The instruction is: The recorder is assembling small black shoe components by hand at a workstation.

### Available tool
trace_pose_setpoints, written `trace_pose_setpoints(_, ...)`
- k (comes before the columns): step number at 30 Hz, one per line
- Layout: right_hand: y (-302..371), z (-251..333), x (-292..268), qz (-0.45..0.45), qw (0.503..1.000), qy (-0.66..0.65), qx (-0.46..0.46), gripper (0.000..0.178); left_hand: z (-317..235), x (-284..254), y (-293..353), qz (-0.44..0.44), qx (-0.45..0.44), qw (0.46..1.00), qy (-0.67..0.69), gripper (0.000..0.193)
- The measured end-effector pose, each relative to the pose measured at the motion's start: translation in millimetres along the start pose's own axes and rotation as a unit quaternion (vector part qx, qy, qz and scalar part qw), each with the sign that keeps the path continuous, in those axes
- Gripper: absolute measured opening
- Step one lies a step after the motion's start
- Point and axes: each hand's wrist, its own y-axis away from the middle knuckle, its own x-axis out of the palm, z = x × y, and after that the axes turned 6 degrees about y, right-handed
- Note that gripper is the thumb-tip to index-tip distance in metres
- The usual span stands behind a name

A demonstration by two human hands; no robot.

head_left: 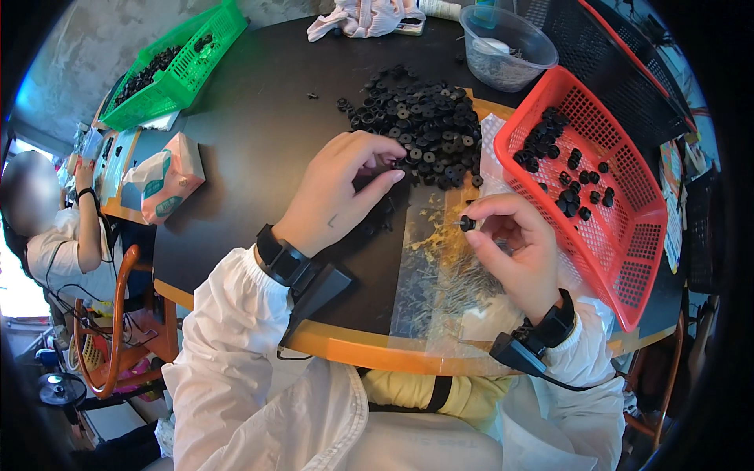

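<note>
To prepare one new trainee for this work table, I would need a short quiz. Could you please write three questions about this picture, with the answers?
1. Which hand has its fingertips at the pile of black pieces?

2. What lies in the red basket?
A) Folded cloths
B) Black pieces
C) Yellow gloves

3. True or false: in the picture, the green basket is to the left of the red basket.

Key:
1. The left hand; the right hand pinches a small black piece.
2. B.
3. True.
</note>
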Motion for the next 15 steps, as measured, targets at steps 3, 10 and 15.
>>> trace_pose_setpoints(3, -1, 0, 0, -0.008, 1.000, -0.007, 0.003, 0.024, -9, -3, 0, 0.018, 0.045, 0.997, 0.057, 0.022)
trace_pose_setpoints(10, -2, 3, 6, -0.042, 0.997, -0.064, -0.007, 0.025, -23, 4, 8, 0.104, 0.025, 0.975, 0.194, 0.028)
trace_pose_setpoints(15, -2, 2, 6, -0.024, 0.999, -0.012, -0.024, 0.024, -25, 11, 17, 0.111, -0.010, 0.954, 0.279, 0.029)
